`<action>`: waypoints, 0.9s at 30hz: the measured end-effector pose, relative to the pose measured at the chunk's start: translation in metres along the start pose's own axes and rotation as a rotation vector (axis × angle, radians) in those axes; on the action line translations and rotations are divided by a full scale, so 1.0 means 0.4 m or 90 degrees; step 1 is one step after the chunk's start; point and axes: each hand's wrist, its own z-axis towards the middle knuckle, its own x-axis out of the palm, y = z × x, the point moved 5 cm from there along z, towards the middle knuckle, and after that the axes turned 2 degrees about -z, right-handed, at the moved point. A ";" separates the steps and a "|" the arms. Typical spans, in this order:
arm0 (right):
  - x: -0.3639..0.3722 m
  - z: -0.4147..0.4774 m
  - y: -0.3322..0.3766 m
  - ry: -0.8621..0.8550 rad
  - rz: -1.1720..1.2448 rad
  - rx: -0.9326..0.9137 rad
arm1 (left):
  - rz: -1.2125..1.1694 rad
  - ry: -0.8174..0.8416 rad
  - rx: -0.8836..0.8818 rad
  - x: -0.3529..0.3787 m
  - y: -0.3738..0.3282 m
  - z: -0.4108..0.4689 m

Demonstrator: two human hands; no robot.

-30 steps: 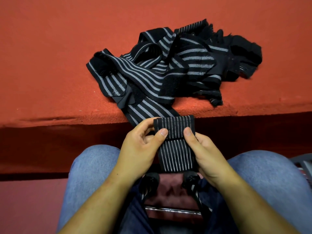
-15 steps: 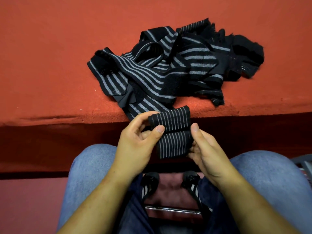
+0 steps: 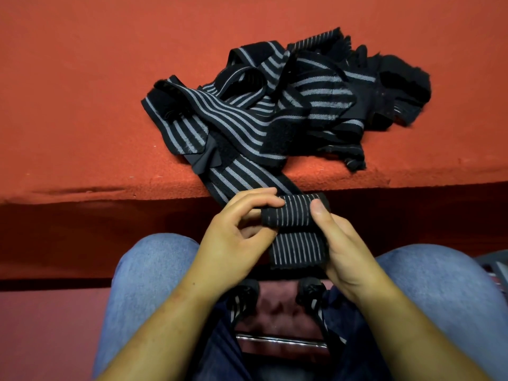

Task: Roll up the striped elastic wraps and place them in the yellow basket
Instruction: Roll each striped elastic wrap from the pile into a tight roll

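A tangled pile of black wraps with grey stripes [image 3: 288, 105] lies on the orange surface [image 3: 82, 105]. One strip runs from the pile over the near edge down to my hands. Its near end is a small roll [image 3: 295, 213] with a flat stretch of wrap [image 3: 298, 250] hanging below it. My left hand [image 3: 236, 237] pinches the roll's left end with curled fingers. My right hand [image 3: 341, 248] grips the right side, thumb on top of the roll. No yellow basket is in view.
The orange surface ends in a front edge [image 3: 82, 195] with a dark drop below. My knees in blue jeans [image 3: 154, 270] flank the hands. Below them, between the legs, are dark striped straps [image 3: 242, 301] and a metal bar [image 3: 280, 340].
The wrap's end has been rolled further into a tighter roll, and the flat stretch below has shortened. Both hands shifted slightly up toward the edge.
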 end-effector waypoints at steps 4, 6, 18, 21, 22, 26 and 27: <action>-0.014 0.003 -0.002 -0.019 0.048 0.010 | -0.021 0.039 -0.008 0.004 -0.001 0.000; -0.018 0.003 -0.002 -0.023 0.058 0.004 | -0.047 0.031 -0.020 0.003 0.000 0.002; -0.001 0.001 -0.008 0.023 0.044 -0.001 | -0.076 0.010 -0.078 0.000 0.028 0.010; 0.004 -0.003 -0.011 0.049 0.044 0.019 | -0.063 0.052 -0.081 0.012 0.034 0.008; 0.005 -0.004 -0.012 0.053 0.042 0.019 | -0.067 0.072 -0.088 0.018 0.038 0.005; 0.006 -0.005 -0.017 0.069 0.024 0.021 | -0.037 0.134 -0.114 0.030 0.048 -0.008; 0.007 -0.006 -0.019 0.074 0.016 0.024 | -0.019 0.145 -0.115 0.032 0.048 -0.011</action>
